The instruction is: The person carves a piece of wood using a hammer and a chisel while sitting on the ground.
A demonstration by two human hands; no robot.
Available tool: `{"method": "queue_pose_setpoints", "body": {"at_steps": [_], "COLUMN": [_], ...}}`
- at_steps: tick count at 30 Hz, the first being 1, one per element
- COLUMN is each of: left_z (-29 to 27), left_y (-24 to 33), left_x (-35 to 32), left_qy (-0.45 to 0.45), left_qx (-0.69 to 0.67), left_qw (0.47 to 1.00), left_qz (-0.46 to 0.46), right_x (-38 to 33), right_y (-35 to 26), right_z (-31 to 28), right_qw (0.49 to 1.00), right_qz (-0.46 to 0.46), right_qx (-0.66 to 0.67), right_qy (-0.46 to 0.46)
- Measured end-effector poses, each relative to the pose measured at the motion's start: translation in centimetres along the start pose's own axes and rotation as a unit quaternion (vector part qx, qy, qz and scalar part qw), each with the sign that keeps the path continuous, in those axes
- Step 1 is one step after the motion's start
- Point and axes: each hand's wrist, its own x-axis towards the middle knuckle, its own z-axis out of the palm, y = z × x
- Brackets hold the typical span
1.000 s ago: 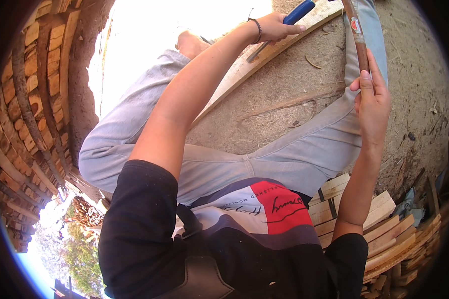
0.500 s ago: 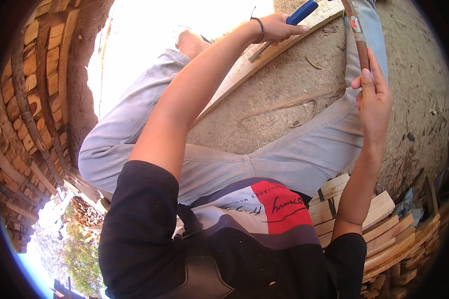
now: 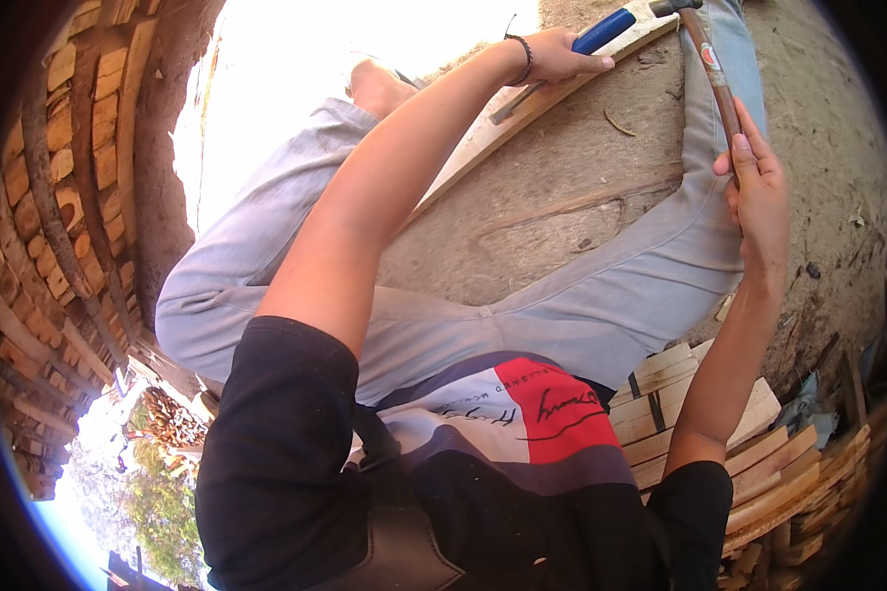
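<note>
My left hand (image 3: 552, 59) is closed round a chisel with a blue handle (image 3: 604, 32). Its metal blade slants down to the lower left, the tip at a long pale wooden plank (image 3: 478, 148). In my right hand (image 3: 759, 192) is a hammer (image 3: 716, 79), gripped near the end of its brown wooden handle. The hammer's dark head, at the top edge of the picture, is just to the right of the chisel's handle end, with a small gap between them.
My legs in grey trousers (image 3: 601, 276) spread either side of the plank over bare dirt ground (image 3: 552, 197). Cut wood pieces (image 3: 749, 433) are stacked at the lower right. A tall wall of stacked wood (image 3: 64, 197) stands on the left. Strong sunlight washes out the upper left.
My right hand has moved slightly right and down, bringing the hammer head into view. My left hand and the chisel have shifted slightly right.
</note>
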Motion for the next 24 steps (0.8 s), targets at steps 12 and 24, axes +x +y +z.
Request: {"method": "queue_pose_setpoints", "body": {"at_steps": [12,24], "left_z": [-0.4,-0.3], "left_y": [0.2,0.8], "left_x": [-0.2,-0.4], "left_qy": [-0.013,-0.016], "left_qx": [-0.02,-0.032], "left_qw": [0.999,0.999], "left_qz": [-0.021,-0.025], "right_x": [1.5,1.5], "right_y": [0.8,0.4], "right_z": [0.1,0.3], "right_qw": [0.999,0.996], "right_qz": [-0.019,-0.039], "right_qx": [-0.035,-0.07], "right_qy": [-0.031,-0.026]}}
